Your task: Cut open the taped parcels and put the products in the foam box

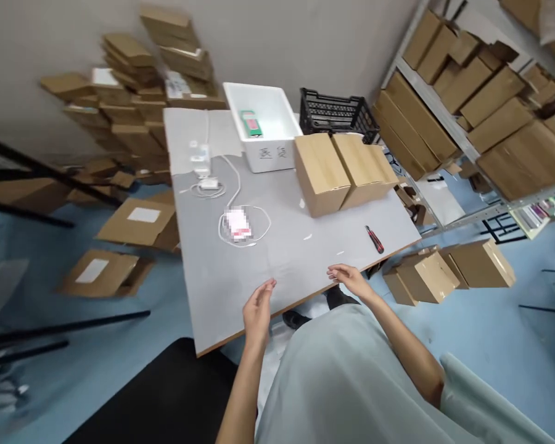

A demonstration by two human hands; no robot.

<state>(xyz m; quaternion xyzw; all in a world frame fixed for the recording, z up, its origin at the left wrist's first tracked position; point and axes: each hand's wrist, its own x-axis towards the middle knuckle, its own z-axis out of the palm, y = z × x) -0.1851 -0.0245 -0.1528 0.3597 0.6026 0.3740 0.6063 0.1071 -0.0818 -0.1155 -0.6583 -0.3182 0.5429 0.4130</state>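
My left hand (pixel 258 308) hovers over the table's front edge, fingers parted and nothing in it. To its right, my right hand (pixel 346 279) is also open and holds nothing. A phone-like item (pixel 238 223), blurred in the picture, lies on the grey table (pixel 282 265) with a white cable looped round it. Behind it are a white adapter (pixel 208 184) with coiled cable and a small clear bottle-like object (pixel 200 158). A red and black cutter (pixel 374 239) lies near the right edge, beyond my right hand.
A white bin (pixel 271 154) holds a green and pink packet (pixel 251 123). Cardboard boxes (pixel 321 176) stand beside it, before a black crate (pixel 335 111). A black chair (pixel 166 394) is at the lower left. Shelves (pixel 453 123) with boxes are at the right.
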